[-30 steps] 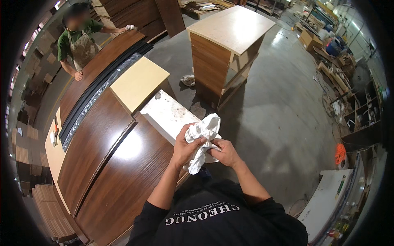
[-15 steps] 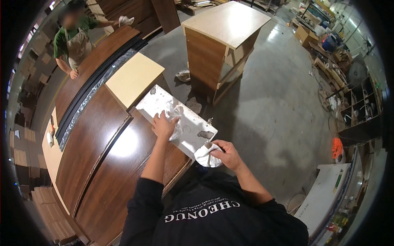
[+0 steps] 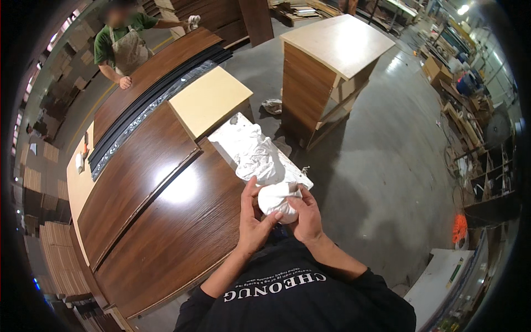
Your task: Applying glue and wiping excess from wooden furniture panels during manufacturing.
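In front of my body, both hands are on a rounded, bunched white cloth (image 3: 275, 200). My left hand (image 3: 253, 224) cups its left side and underside with curved fingers. On the other side, my right hand (image 3: 307, 217) grips the same cloth, thumb pressed on its top. A small greyish-brown patch shows near the right fingers; I cannot make out what it is. Just beyond my hands, a loose heap of crumpled white cloth (image 3: 257, 157) lies on a stained white board (image 3: 224, 134). Glossy dark brown wood panels (image 3: 166, 243) lie to the left.
A cream-coloured box-like piece (image 3: 213, 97) stands beyond the panels, near black strips (image 3: 160, 91). A brown cabinet (image 3: 310, 88) with a pale top stands on the grey floor. At far left, a person in an apron (image 3: 130, 50) stands behind another brown panel, holding a white cloth.
My left hand has left the white board and come to the bunched cloth in my right hand. The crumpled cloth now lies heaped on the board. The whole view has shifted.
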Demonstrator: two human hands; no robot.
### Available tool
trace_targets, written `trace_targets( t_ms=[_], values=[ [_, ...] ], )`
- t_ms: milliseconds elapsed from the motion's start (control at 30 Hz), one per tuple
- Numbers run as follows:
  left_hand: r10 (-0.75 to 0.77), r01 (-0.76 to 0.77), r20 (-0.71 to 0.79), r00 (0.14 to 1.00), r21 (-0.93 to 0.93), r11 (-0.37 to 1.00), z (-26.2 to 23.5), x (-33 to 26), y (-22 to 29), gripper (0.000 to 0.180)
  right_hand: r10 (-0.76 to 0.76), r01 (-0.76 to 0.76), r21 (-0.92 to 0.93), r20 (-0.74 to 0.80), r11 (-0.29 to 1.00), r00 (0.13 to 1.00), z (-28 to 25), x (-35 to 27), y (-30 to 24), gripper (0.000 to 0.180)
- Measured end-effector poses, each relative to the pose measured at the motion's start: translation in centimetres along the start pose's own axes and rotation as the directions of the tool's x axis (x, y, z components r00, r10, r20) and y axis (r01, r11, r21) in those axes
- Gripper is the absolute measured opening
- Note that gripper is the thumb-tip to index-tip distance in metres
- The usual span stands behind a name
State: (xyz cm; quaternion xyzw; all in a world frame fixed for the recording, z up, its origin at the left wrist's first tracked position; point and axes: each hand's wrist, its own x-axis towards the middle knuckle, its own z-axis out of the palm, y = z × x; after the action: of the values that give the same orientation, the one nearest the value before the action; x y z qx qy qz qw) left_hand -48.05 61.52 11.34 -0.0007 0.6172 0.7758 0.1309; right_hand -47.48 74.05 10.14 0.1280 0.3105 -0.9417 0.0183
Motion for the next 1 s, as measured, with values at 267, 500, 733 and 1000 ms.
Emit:
trace_targets(
  t_ms=[267,500,733,1000],
  values=[
    [0.047,-0.112,-0.214,0.976,-0.302,0.947,-4.9,1.8,-4.1,0.067,0.321,-0.22,-0.239,0.589,0.946,0.741,1.1,1.0,1.4,0.084],
    [0.084,-0.061,0.002,0.996,-0.675,0.735,-11.8,-4.5,1.6,0.087,0.139,0.519,-0.85,0.506,-0.083,0.851,-4.5,14.2,4.9,0.046],
    [0.166,-0.162,-0.095,0.982,-0.871,0.464,-12.0,-11.1,-1.8,0.064,0.138,0.541,-0.754,0.532,-0.373,0.836,-7.2,20.3,8.6,0.033],
    [0.165,-0.191,-0.125,0.978,-0.852,0.488,-11.6,-9.8,-1.9,0.069,-0.19,0.274,-0.687,0.197,0.673,0.962,-5.1,19.8,4.1,0.034]
  ],
)
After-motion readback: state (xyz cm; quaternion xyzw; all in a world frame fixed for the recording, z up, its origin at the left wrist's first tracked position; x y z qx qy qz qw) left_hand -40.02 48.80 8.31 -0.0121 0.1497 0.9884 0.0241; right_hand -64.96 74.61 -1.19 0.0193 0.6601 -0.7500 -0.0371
